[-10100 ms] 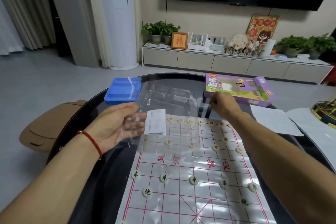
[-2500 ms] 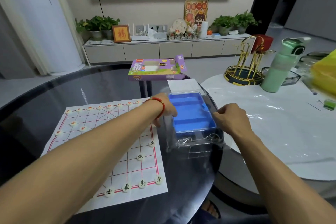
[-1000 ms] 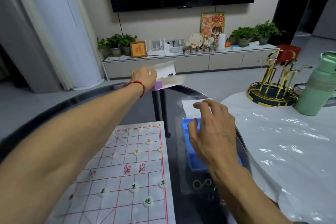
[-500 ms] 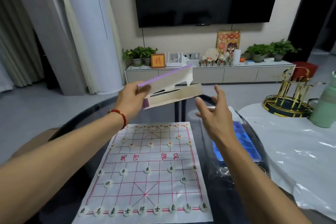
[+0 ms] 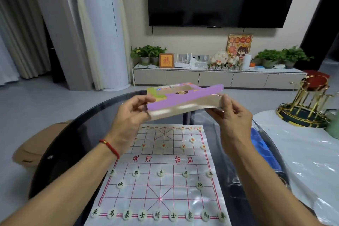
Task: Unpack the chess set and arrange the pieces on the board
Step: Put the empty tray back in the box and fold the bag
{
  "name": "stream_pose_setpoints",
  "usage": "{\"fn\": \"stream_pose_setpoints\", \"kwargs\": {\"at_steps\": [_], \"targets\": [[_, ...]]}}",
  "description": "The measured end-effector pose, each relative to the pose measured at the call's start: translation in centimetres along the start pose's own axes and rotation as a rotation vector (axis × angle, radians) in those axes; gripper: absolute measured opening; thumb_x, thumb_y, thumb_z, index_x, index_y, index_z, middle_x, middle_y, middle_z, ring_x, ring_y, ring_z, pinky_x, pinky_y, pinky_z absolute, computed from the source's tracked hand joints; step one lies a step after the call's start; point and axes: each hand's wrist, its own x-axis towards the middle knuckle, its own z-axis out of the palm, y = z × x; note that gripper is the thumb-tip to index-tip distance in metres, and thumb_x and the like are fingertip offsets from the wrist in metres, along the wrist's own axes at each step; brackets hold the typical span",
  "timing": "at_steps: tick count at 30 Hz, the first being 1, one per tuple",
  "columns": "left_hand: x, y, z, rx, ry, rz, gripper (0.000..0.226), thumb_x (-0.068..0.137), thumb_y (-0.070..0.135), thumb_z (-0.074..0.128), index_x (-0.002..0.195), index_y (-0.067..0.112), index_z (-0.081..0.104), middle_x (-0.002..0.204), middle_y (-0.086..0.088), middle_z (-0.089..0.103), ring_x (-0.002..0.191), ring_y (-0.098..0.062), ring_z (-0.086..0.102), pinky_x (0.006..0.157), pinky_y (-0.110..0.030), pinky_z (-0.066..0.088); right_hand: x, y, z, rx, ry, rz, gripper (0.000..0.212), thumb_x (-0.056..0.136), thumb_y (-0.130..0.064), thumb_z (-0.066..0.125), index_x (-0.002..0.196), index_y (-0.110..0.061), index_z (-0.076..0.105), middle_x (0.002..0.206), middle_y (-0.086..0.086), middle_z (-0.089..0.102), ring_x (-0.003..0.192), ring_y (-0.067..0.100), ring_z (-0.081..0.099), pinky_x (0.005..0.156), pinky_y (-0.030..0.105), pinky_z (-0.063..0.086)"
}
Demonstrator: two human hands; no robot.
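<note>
I hold the purple box (image 5: 185,100) in the air above the far edge of the board (image 5: 161,174). My left hand (image 5: 128,117) grips its 9 o'clock end, and my right hand (image 5: 233,115) pinches its 3 o'clock flap. The pieces (image 5: 161,173) stand in rows on the board. The blue tray (image 5: 264,150) lies on the counter (image 5: 77,145) at 3 o'clock of the board.

left wrist: thin red cord bracelet (image 5: 109,147), small gold bead
left forearm: bare, no sleeve
right forearm: bare, nothing worn
hands: no gloves, no rings seen
</note>
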Motion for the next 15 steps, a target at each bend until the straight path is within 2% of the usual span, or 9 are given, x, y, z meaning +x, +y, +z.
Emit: {"fn": "stream_pose_setpoints", "kwargs": {"at_steps": [2, 4, 5, 7, 10, 12, 13, 15], "targets": [[0.0, -0.3, -0.7, -0.028, 0.000, 0.002, 0.035, 0.079, 0.017, 0.081, 0.112, 0.011, 0.071, 0.123, -0.003, 0.071, 0.119, -0.022, 0.063, 0.092, -0.027, 0.050, 0.1, 0.3, 0.0, 0.010, -0.006, 0.022, 0.028, 0.101, -0.021, 0.057, 0.105, 0.002, 0.073, 0.108, 0.026, 0.071, 0.103, 0.037, 0.071, 0.079, 0.031, 0.061], [0.2, -0.5, -1.5, -0.061, 0.041, -0.024, 0.048, 0.071, 0.042, 0.087, 0.111, 0.018, 0.074, 0.123, -0.005, 0.070, 0.118, -0.022, 0.062, 0.090, -0.023, 0.051, 0.1, 0.5, -0.1, 0.007, -0.028, 0.033, 0.029, 0.100, -0.022, 0.058, 0.106, 0.003, 0.072, 0.108, 0.023, 0.073, 0.101, 0.034, 0.073, 0.080, 0.031, 0.061], [0.3, -0.5, -1.8, -0.077, 0.063, -0.032, 0.055, 0.065, 0.048, 0.089, 0.110, 0.019, 0.075, 0.125, -0.006, 0.070, 0.119, -0.022, 0.062, 0.090, -0.021, 0.052, 0.2, 0.6, -0.2, 0.021, -0.044, 0.040, 0.031, 0.099, -0.022, 0.059, 0.107, 0.005, 0.071, 0.108, 0.023, 0.073, 0.101, 0.034, 0.073, 0.081, 0.031, 0.061], [0.2, -0.6, -2.2, -0.086, 0.073, -0.004, 0.059, 0.063, 0.048, 0.089, 0.110, 0.016, 0.076, 0.130, -0.006, 0.068, 0.126, -0.023, 0.059, 0.093, -0.023, 0.052, 0.4, 0.7, -0.3, 0.068, -0.076, 0.057, 0.035, 0.096, -0.025, 0.061, 0.107, 0.007, 0.070, 0.108, 0.022, 0.073, 0.102, 0.034, 0.073, 0.082, 0.031, 0.060], [-0.3, -0.6, -2.1, -0.132, 0.084, -0.046, 0.040, 0.064, 0.035, 0.085, 0.099, 0.017, 0.079, 0.137, -0.001, 0.064, 0.125, -0.021, 0.061, 0.096, -0.048, 0.054, 0.4, 0.6, 0.1, 0.148, -0.105, 0.094, 0.032, 0.096, -0.023, 0.060, 0.105, 0.006, 0.069, 0.106, 0.019, 0.074, 0.104, 0.035, 0.072, 0.087, 0.034, 0.060], [-0.7, -0.6, -1.9, -0.252, 0.055, -0.132, 0.040, 0.059, 0.033, 0.086, 0.095, 0.019, 0.078, 0.129, -0.004, 0.068, 0.116, -0.023, 0.067, 0.093, -0.061, 0.053, 0.2, 0.7, 0.4, 0.209, -0.114, 0.129, 0.032, 0.097, -0.022, 0.058, 0.106, 0.007, 0.068, 0.113, 0.023, 0.072, 0.108, 0.034, 0.071, 0.092, 0.037, 0.059], [-0.8, -0.6, -1.9, -0.321, 0.041, -0.157, 0.046, 0.053, 0.034, 0.091, 0.094, 0.018, 0.077, 0.124, -0.008, 0.071, 0.112, -0.025, 0.069, 0.091, -0.058, 0.055, 0.1, 0.7, 0.5, 0.232, -0.125, 0.141, 0.033, 0.096, -0.022, 0.059, 0.107, 0.007, 0.068, 0.113, 0.023, 0.072, 0.107, 0.034, 0.071, 0.091, 0.037, 0.059], [-0.8, -0.6, -2.1, -0.434, 0.050, -0.167, 0.059, 0.041, 0.038, 0.099, 0.092, 0.018, 0.078, 0.116, -0.010, 0.073, 0.106, -0.025, 0.071, 0.085, -0.042, 0.061, 0.0, 0.6, 0.5, 0.243, -0.153, 0.159, 0.036, 0.091, -0.025, 0.063, 0.108, 0.007, 0.066, 0.108, 0.020, 0.074, 0.103, 0.032, 0.072, 0.085, 0.033, 0.060]]}}
